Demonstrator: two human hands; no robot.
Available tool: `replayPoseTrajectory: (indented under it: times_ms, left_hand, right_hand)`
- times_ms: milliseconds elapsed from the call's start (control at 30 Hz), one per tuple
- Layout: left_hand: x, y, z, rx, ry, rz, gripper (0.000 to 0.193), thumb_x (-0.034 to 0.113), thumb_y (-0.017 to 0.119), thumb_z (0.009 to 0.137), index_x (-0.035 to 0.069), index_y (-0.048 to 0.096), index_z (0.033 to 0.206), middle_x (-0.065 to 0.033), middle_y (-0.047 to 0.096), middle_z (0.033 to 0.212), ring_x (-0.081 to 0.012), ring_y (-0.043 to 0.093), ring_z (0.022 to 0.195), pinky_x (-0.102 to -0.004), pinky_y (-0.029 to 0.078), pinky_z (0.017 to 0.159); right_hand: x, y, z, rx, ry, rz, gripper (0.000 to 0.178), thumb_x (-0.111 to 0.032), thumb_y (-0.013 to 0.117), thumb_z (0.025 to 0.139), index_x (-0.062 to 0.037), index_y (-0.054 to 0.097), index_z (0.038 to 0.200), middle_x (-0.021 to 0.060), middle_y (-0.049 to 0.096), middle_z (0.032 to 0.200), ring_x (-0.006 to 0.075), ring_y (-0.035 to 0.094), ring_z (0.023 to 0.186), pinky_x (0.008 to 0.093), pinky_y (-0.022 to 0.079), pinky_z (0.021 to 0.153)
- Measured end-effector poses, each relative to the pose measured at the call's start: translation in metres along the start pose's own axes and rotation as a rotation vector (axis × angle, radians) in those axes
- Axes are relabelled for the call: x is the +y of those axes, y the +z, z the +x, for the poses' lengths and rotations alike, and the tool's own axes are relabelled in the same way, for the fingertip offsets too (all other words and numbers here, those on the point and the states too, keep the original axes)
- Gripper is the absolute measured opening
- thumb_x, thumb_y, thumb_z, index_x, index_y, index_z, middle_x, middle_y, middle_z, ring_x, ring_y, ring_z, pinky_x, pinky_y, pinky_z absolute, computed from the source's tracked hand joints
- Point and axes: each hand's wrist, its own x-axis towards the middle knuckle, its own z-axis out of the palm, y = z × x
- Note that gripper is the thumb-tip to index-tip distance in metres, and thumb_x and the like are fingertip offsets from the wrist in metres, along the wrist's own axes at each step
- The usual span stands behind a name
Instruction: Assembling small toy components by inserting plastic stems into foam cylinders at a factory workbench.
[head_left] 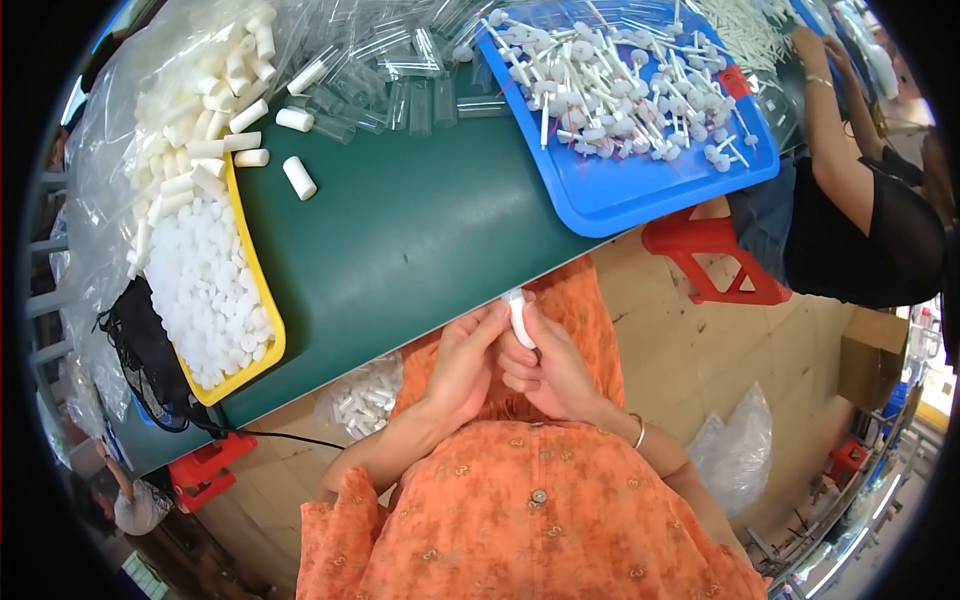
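Both the left hand (468,362) and right hand (545,368) grasp one small white tube (519,318) (upright) at the green bench's (400,230) near edge.

A big clear plastic bag (120,130) sits at the left end of the green table, open and full of white tubes. A small clear bag (362,397) of white pieces lies under the table edge, near the person's lap. On the floor to the right are a crumpled clear bag (738,450) and a brown cardboard box (872,358).
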Motion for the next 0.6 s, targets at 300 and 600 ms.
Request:
replayPoseTrajectory:
  times_ms: [300,600]
  left_hand:
    - [0.003,0.001,-0.004,0.033,-0.062,-0.051,0.03,0.025,0.052,0.099,0.002,0.062,0.116,-0.0058,0.063,0.116,-0.0141,0.057,0.099,-0.0297,0.048,0.084]
    - [0.009,-0.007,-0.042,-0.041,0.029,-0.019,0.027,0.017,0.056,0.098,0.0,0.057,0.119,-0.0128,0.066,0.111,-0.0212,0.063,0.106,-0.0359,0.051,0.093]
  right_hand:
    - [0.008,0.002,0.007,-0.083,-0.053,0.126,0.043,-0.043,0.031,0.106,-0.0089,0.048,0.087,-0.0047,0.037,0.062,0.0083,0.033,0.05,0.0235,0.028,0.046]
    - [-0.036,-0.006,-0.025,-0.156,-1.114,-1.584,0.067,-0.028,0.081,0.069,-0.0017,0.054,0.125,0.0139,0.057,0.114,0.0302,0.057,0.095,0.0377,0.048,0.08]
